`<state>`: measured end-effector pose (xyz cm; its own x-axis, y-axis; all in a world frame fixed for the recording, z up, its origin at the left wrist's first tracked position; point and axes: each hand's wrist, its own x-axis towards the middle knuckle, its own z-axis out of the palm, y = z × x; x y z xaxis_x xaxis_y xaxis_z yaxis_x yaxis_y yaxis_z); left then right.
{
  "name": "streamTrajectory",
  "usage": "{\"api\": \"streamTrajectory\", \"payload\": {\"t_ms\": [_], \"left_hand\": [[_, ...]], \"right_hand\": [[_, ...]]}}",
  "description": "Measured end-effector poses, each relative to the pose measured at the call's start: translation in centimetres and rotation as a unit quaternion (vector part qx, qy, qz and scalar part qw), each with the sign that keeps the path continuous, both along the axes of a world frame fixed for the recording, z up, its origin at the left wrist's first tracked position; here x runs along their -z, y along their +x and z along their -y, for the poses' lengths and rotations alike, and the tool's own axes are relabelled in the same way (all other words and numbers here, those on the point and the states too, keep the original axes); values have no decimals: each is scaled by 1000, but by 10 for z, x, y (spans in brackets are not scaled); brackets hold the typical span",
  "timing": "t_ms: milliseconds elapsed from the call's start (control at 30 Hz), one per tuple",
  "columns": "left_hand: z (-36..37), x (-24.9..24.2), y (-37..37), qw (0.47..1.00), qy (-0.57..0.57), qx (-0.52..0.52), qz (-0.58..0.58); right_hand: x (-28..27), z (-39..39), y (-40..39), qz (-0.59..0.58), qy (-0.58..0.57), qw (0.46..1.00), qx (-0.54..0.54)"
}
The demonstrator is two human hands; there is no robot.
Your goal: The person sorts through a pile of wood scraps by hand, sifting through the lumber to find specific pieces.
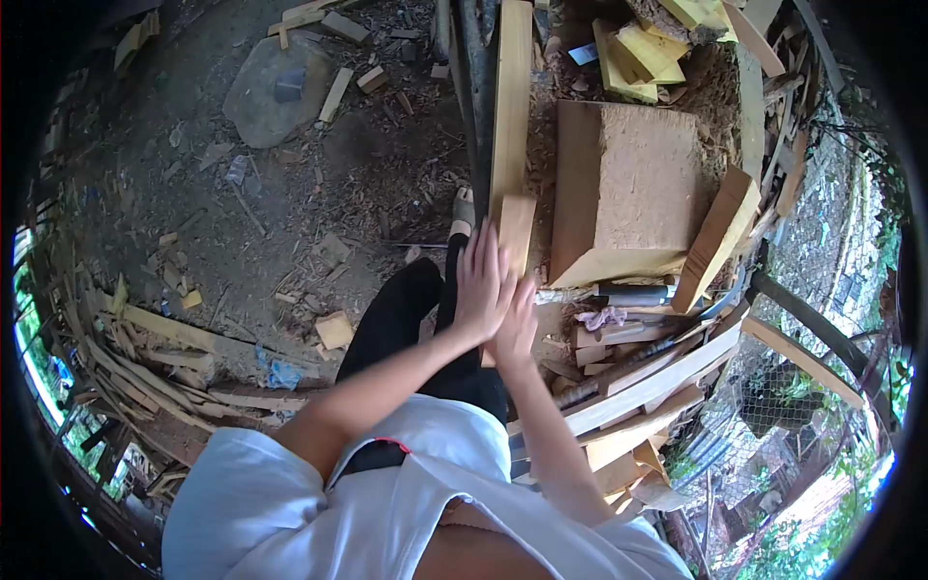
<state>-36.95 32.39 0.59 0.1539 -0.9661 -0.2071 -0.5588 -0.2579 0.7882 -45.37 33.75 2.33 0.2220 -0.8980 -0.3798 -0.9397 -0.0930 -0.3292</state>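
Note:
A light wooden block (517, 230), slightly blurred by motion, lies over a long narrow plank (511, 106) that runs away from my body. My left hand (481, 288) presses on the block's left side, its fingers pointing forward along it and close together. Just behind and to the right, my right hand (514, 324) grips the near part of the block. The two hands overlap, so some right fingers and the block's near end are hidden. Beside the plank, on the right, stands a big squared timber block (643, 179) with a rough top.
Right of my hands lie a dark-handled tool (633, 294), a pink cloth (601, 318) and stacked boards (628, 391). A tilted board (717, 237) leans by the big block. Yellowish offcuts (643, 53) are piled behind it. Scraps litter the dirt floor (367, 179) around a flat stone (275, 92).

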Motion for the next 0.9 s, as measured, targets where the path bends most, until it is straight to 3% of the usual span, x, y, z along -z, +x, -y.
{"api": "streamTrajectory", "payload": {"t_ms": [133,300,333,400,467,533,567,667,700,733,767,800,900], "left_hand": [[-6,0,-6,1000,17,-15,1],[122,32,27,992,-104,-54,39],[155,41,36,989,-119,-60,61],[218,44,53,985,-124,-92,76],[266,40,69,987,-90,-108,74],[294,36,80,989,-78,-99,81],[296,36,80,990,-65,-95,82],[266,42,71,992,-72,-85,59],[241,43,65,995,-62,-57,54],[209,42,56,995,-76,-45,48],[172,41,45,994,-89,-35,59],[132,38,35,992,-105,-32,59],[32,19,5,998,-50,-39,12]], "right_hand": [[-15,6,0,-5,20,999,-32],[21,126,28,11,7,1000,-10],[30,156,37,7,-7,1000,3],[29,214,59,78,-158,984,-9],[-6,265,79,186,24,974,127],[7,287,83,70,-79,994,-16],[10,287,82,85,-88,992,-8],[8,255,73,134,-68,988,28],[16,228,66,213,-36,972,90],[26,194,57,117,-104,987,43],[21,168,44,93,8,995,46],[22,131,35,23,-26,999,20],[-1,39,11,-15,-29,999,-16]]}}
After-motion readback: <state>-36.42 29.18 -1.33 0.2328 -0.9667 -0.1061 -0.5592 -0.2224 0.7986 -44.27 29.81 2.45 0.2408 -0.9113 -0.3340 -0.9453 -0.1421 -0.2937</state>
